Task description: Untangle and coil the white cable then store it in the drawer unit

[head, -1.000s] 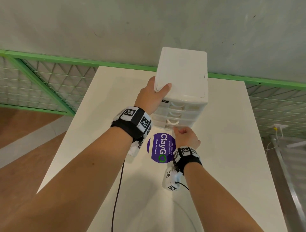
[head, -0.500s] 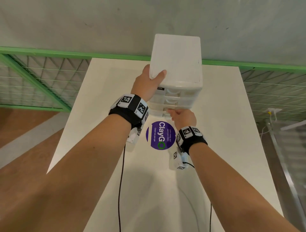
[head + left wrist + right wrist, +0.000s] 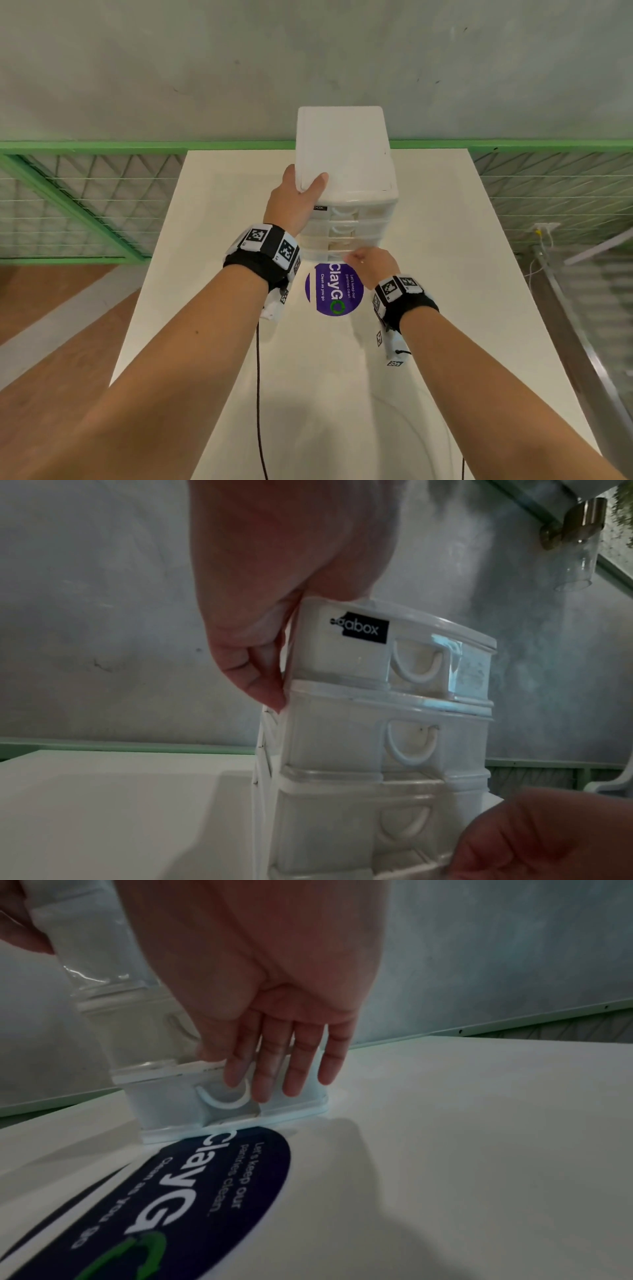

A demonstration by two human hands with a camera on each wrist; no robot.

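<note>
Since a second ago the right hand (image 3: 371,265) has shifted only a little at the bottom drawer (image 3: 232,1104), and that drawer now sits flush with the frame; the left hand (image 3: 294,202) keeps its hold on the drawer unit (image 3: 346,161).

The drawer unit stands near the far edge of the tabletop (image 3: 479,308), about midway along it. The left hand's grip clamps the unit's near left top corner: the thumb lies on the lid, the fingers (image 3: 260,674) press down the left side wall. The right hand's grip is spread, its straight fingers (image 3: 270,1074) lying flat against the bottom drawer's front, over the curved handle (image 3: 222,1100). All drawers look closed.

The white cable cannot be made out; the translucent drawer fronts are too cloudy to show their contents.

A round purple sticker (image 3: 334,291) lies on the tabletop, touching the unit's near base, between the two wrists. Thin black leads (image 3: 258,394) hang from the wrist cameras toward the near edge.
</note>
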